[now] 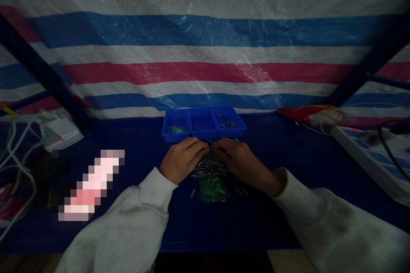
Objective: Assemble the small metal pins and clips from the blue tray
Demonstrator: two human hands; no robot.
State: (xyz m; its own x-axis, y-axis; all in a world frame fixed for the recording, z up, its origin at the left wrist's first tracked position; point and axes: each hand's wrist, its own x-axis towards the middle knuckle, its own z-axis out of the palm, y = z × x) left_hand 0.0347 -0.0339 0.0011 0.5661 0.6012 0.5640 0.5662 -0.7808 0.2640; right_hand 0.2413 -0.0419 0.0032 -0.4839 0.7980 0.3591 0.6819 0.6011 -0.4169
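Note:
A loose pile of thin metal pins lies on the dark blue table, some silvery and some dark. At its left edge my left hand is closed in a pinch, a slim metal pin showing at the fingertips. My right hand curls over the pile's right side with fingers pressed together; what they hold is hidden. Just in front of the pile rests a clear bag of small green pieces. Behind my hands stands a blue three-compartment tray: small pieces lie in its left part, several pins in its right.
To the left are a white power strip, tangled cables and a blurred-out bright object. A long white box and a red packet sit on the right. Striped sheeting hangs behind.

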